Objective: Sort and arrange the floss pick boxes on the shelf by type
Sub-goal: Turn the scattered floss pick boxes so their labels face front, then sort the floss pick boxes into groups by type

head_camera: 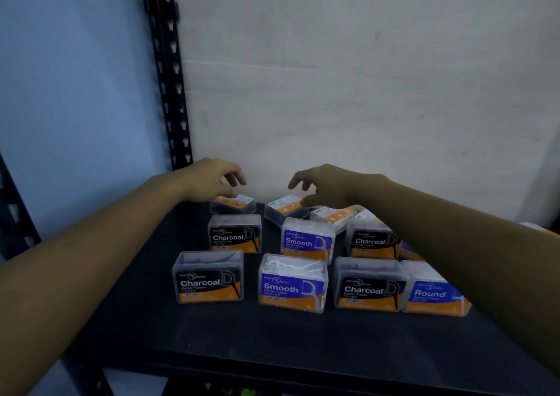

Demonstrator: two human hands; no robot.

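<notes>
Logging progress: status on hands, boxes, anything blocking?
Left hand on back-left box, grip unclear. Right hand open above next box. Charcoal, Smooth, Round boxes mixed. Nothing blocking.

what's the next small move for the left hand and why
Probably lower the left hand onto the flat box at back left and close the grip on it: the hand hangs just above, holding nothing, and its dark contents match the Charcoal box in front.

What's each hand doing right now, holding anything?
Left hand: open, fingers loosely curled above the back-left box, holding nothing.
Right hand: open, above the back-middle box, holding nothing.
</notes>
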